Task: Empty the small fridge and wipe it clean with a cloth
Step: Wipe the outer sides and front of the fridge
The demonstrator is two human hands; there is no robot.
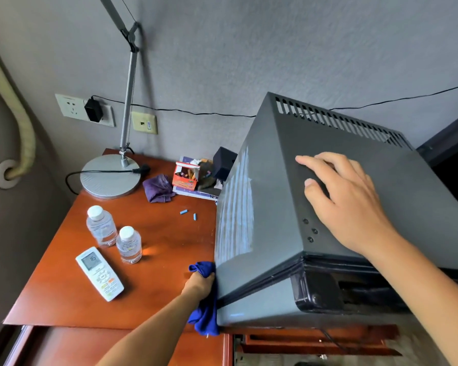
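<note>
The small dark grey fridge stands on the right part of a reddish wooden desk. Its left side wall shows wet streaks. My left hand grips a blue cloth and presses it against the lower front corner of that left wall. My right hand lies flat on the fridge's top, fingers spread. Two small clear water bottles with white caps stand on the desk to the left. The fridge's inside is hidden.
A white remote control lies near the bottles. A silver desk lamp base, a purple cloth, an orange box and two blue bits sit further back. Cables run along the wall. A drawer below is partly open.
</note>
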